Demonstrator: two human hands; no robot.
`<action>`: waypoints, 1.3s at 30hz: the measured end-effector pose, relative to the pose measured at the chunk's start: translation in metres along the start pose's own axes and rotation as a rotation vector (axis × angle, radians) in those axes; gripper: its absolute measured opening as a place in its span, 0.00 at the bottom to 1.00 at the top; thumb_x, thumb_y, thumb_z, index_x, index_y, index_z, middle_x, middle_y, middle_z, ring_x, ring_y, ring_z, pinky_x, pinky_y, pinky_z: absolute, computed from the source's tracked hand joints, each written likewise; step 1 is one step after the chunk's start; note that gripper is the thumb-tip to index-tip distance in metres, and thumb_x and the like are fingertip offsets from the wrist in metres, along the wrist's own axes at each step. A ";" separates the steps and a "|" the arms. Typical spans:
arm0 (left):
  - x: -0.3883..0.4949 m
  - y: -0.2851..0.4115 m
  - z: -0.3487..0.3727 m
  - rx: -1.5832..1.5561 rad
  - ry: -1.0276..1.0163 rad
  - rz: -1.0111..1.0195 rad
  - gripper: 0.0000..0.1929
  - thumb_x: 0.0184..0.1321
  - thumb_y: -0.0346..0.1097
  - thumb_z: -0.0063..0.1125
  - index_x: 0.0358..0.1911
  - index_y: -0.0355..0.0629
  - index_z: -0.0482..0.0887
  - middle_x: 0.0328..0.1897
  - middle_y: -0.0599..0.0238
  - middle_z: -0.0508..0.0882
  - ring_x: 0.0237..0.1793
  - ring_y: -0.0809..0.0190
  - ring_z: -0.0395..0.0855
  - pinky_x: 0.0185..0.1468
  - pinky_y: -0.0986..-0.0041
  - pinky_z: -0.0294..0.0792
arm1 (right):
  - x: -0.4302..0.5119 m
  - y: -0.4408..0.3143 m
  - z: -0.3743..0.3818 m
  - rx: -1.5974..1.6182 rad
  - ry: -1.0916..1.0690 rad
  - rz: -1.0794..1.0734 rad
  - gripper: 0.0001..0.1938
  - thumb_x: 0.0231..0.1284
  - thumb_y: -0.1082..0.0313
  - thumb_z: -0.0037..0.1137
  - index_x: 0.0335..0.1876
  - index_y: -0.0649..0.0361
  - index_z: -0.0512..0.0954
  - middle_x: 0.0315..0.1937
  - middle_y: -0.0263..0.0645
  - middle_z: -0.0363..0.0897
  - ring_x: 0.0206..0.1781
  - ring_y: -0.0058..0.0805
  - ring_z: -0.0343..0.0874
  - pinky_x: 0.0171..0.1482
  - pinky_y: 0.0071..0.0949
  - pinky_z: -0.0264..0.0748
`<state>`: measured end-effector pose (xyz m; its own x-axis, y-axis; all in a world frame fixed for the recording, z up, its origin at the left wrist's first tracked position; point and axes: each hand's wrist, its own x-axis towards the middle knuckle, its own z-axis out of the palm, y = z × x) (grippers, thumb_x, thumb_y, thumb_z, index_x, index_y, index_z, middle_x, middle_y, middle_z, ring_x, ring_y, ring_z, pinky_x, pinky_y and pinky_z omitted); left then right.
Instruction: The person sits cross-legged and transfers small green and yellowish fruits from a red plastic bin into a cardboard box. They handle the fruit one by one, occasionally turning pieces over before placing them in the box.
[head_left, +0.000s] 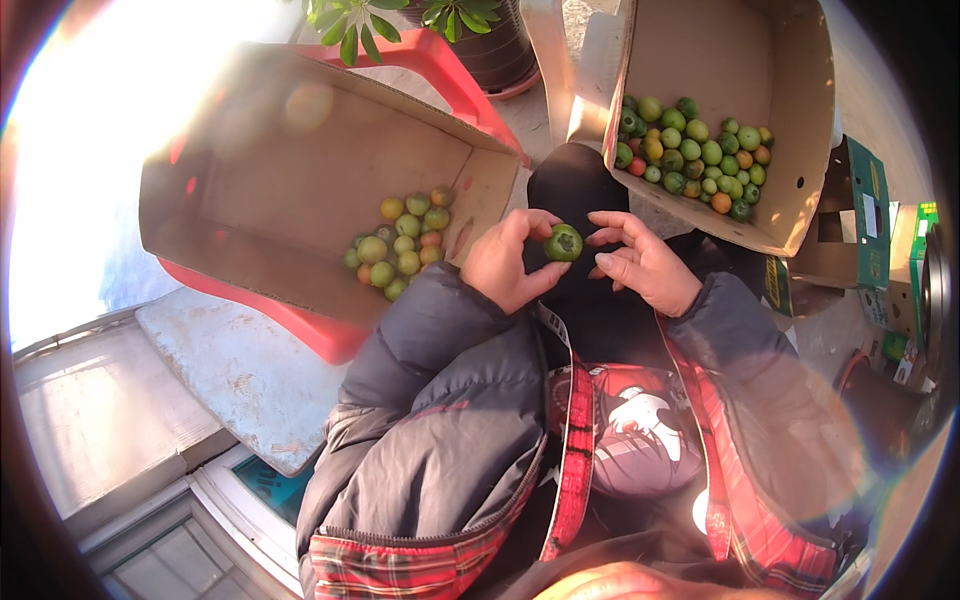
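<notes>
Between its thumb and fingers, my left hand (516, 259) holds a green tomato (564, 243), the stem-scar side facing up. Close to its right side is my right hand (643, 262), fingers apart and holding nothing. On the left, a tilted cardboard box (300, 157) contains several green, yellowish and orange tomatoes (403, 244) gathered in its near right corner. Another cardboard box (697, 52) stands at the upper right, with many mostly green tomatoes (697, 161) and a few orange or red ones at its lower end.
A red plastic chair (442, 71) supports the left box. Behind it stands a potted plant (487, 37). Green printed cartons (862, 217) lie at the right. A worn light-blue board (232, 367) is at the lower left. Glare washes out the upper left.
</notes>
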<state>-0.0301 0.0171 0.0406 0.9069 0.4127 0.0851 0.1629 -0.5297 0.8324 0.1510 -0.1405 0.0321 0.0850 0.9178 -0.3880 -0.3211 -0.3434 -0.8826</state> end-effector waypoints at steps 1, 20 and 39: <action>0.002 0.008 0.008 -0.046 -0.068 0.081 0.23 0.50 0.30 0.71 0.43 0.40 0.67 0.48 0.54 0.80 0.48 0.53 0.81 0.52 0.65 0.73 | 0.000 -0.003 0.001 0.009 -0.068 0.006 0.29 0.67 0.59 0.55 0.69 0.59 0.59 0.57 0.39 0.67 0.44 0.20 0.75 0.44 0.23 0.74; -0.009 -0.238 -0.068 1.082 -0.157 -0.855 0.26 0.49 0.40 0.65 0.55 0.61 0.74 0.62 0.54 0.73 0.69 0.51 0.65 0.76 0.47 0.41 | -0.005 0.017 -0.061 -0.135 0.683 -0.198 0.26 0.68 0.61 0.53 0.68 0.59 0.64 0.62 0.43 0.66 0.52 0.24 0.77 0.41 0.18 0.69; 0.010 0.012 0.029 -0.118 -0.216 0.150 0.28 0.51 0.27 0.69 0.57 0.44 0.73 0.60 0.55 0.71 0.49 0.57 0.79 0.55 0.67 0.73 | -0.011 0.003 -0.007 -0.010 -0.113 0.018 0.28 0.65 0.59 0.58 0.66 0.57 0.63 0.48 0.35 0.73 0.44 0.21 0.75 0.39 0.21 0.73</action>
<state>-0.0076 -0.0065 0.0358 0.9813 0.1619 0.1042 -0.0144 -0.4778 0.8784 0.1555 -0.1529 0.0318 -0.0283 0.9278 -0.3720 -0.3126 -0.3617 -0.8783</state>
